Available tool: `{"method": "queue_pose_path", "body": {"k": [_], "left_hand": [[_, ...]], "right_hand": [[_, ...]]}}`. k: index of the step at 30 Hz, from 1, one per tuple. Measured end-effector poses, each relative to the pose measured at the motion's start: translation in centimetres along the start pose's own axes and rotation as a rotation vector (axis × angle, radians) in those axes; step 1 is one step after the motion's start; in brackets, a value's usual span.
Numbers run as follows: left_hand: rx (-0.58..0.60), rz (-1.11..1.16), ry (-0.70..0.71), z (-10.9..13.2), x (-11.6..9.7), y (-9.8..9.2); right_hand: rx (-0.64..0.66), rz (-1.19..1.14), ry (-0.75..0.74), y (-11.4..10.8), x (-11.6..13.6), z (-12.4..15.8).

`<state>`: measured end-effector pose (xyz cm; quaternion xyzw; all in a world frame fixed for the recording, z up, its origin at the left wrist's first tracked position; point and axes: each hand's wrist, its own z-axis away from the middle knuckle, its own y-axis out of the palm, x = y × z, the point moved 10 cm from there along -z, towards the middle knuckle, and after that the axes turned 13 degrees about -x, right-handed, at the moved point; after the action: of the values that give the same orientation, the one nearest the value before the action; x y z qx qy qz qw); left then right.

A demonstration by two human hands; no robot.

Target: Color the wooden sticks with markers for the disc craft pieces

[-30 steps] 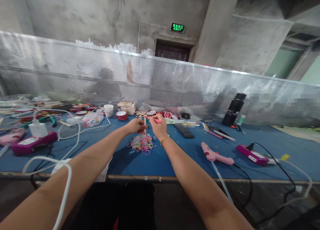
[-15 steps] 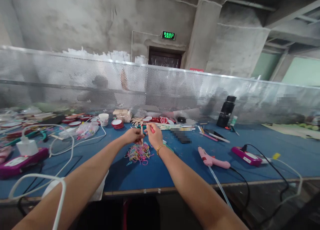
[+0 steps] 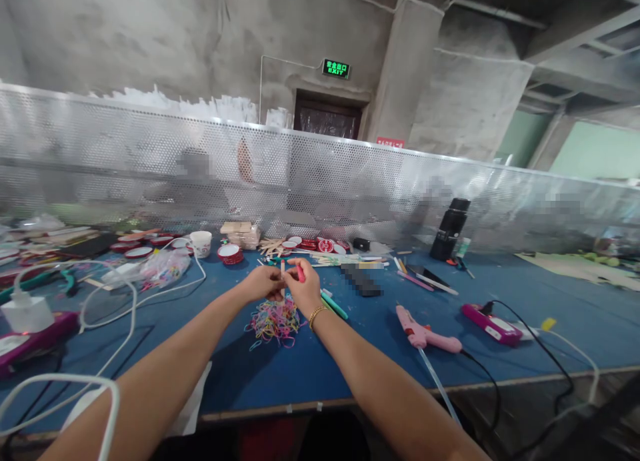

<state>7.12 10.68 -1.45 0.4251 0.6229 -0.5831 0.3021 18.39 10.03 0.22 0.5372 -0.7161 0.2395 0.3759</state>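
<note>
My left hand (image 3: pixel 264 283) is closed on a flat wooden craft stick (image 3: pixel 283 269), which stands upright between its fingertips. Close against it, my right hand (image 3: pixel 307 290) grips a red-pink pen (image 3: pixel 300 272); its tip is hidden by the fingers. Both hands are over a pile of colourful small loops (image 3: pixel 276 321), possibly rubber bands or plastic clips. Teal markers (image 3: pixel 336 305) lie on the table just right of my right wrist.
On the blue table (image 3: pixel 380 354) a pink glue gun (image 3: pixel 425 333) lies to the right, near a purple power strip (image 3: pixel 491 324). Farther back are a black bottle (image 3: pixel 450 229), a dark phone-like slab (image 3: pixel 361 279), a paper cup (image 3: pixel 201 244) and red tins (image 3: pixel 230 254). White cables loop at left.
My right hand has come down slightly along the stick, nearer my left fingers. The teal markers show more beside my wrist. The camera view has shifted a little.
</note>
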Motion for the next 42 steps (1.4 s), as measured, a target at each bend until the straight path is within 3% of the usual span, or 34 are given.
{"method": "queue_pose_path", "body": {"k": [6, 13, 21, 27, 32, 42], "left_hand": [[0.031, -0.027, 0.062, 0.0, -0.6, -0.1], [-0.013, -0.097, 0.15, -0.6, -0.2, -0.4], [-0.009, -0.007, 0.026, -1.0, 1.6, 0.2], [-0.049, 0.004, 0.047, -1.1, 0.9, -0.1], [-0.061, -0.031, 0.041, -1.1, 1.2, -0.1], [-0.015, -0.008, 0.048, -0.2, 0.1, 0.4]], "right_hand": [[-0.026, -0.11, 0.089, 0.0, -0.4, 0.0], [-0.016, -0.113, 0.04, 0.1, -0.1, 0.2], [0.029, -0.02, 0.009, 0.0, -0.6, -0.1], [-0.006, 0.033, -0.027, -0.7, -0.5, -0.4], [-0.065, -0.08, 0.04, -1.4, -0.6, -0.7], [-0.119, -0.072, 0.024, -2.1, 0.2, -0.3]]}}
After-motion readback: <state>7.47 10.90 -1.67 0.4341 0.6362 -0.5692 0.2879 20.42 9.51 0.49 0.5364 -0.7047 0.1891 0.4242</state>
